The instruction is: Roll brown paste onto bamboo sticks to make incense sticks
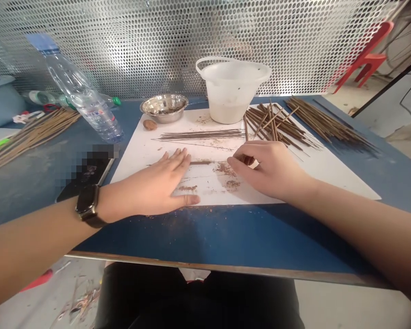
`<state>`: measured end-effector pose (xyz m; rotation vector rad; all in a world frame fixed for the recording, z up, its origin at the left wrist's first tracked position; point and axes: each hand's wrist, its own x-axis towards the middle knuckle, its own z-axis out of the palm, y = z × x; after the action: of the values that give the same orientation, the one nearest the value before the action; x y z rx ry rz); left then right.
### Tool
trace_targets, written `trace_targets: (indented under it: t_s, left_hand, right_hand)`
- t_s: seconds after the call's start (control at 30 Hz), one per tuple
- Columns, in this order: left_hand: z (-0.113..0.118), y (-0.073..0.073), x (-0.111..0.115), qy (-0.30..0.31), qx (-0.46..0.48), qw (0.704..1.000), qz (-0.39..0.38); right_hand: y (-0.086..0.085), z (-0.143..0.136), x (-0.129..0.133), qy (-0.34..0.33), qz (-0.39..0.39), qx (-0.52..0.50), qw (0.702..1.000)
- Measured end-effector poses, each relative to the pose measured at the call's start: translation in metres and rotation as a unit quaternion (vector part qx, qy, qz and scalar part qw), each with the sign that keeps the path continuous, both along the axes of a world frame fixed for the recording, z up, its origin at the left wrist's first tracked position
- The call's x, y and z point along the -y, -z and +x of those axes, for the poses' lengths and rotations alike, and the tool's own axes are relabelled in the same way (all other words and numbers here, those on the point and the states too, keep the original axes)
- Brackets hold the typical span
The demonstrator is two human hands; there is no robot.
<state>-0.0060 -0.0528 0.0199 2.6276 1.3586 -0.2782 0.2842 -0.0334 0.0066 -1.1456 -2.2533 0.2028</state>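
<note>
My left hand [167, 178] lies flat, fingers stretched, palm down on the white sheet [332, 183]. Under its fingers runs an incense stick [201, 163], a thin rod with a brown coated stretch; part of it is hidden by the hand. At the stick's right end, the thumb and forefinger of my right hand [270, 167] are pinched together on its thin bare tip. Brown crumbs [231, 184] are scattered below the stick. Behind it lies a row of thin dark sticks [202, 135], side by side.
Behind stand a white bucket [231, 91] and a metal bowl [164, 109] beside a brown lump [150, 124]. Coated sticks are piled [281, 125] at right, with another bundle [329, 123] beyond. A water bottle [85, 96], phone [85, 176] and loose sticks [41, 130] lie left.
</note>
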Motion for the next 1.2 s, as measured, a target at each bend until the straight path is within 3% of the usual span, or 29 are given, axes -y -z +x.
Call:
trace_targets:
  t_s: [0.2,0.3,0.4,0.53,0.77,0.87,0.97,1.2]
  left_hand:
    - [-0.015,-0.004,0.051,0.013,0.013,1.0,-0.002]
    - [-0.034,0.004,0.076,0.034,0.038,0.998,0.027]
    - [-0.05,0.016,0.086,0.034,0.045,0.996,0.072]
    - [-0.05,0.018,0.078,0.021,0.027,0.996,0.082]
    - [-0.023,0.001,0.03,-0.013,-0.009,1.0,0.025]
    - [-0.018,-0.001,0.02,-0.016,-0.017,1.0,0.018]
    - [-0.018,-0.001,0.027,-0.009,-0.014,1.0,0.007]
    - [-0.028,0.003,0.065,0.012,0.017,0.999,0.036]
  right_hand:
    - [-0.001,0.0,0.001,-0.003,-0.004,0.001,1.0]
    - [-0.001,-0.001,0.002,-0.008,-0.006,-0.007,1.0]
    - [-0.001,-0.001,0.003,-0.008,-0.004,-0.02,1.0]
    - [0.0,-0.001,0.002,0.0,-0.009,-0.02,1.0]
    - [-0.001,0.0,0.002,0.006,-0.011,-0.014,1.0]
    - [-0.002,0.0,0.003,0.01,-0.011,-0.015,1.0]
    - [-0.002,0.0,0.003,0.013,-0.002,-0.026,1.0]
    - [0.004,0.001,0.002,0.024,0.053,-0.077,0.995]
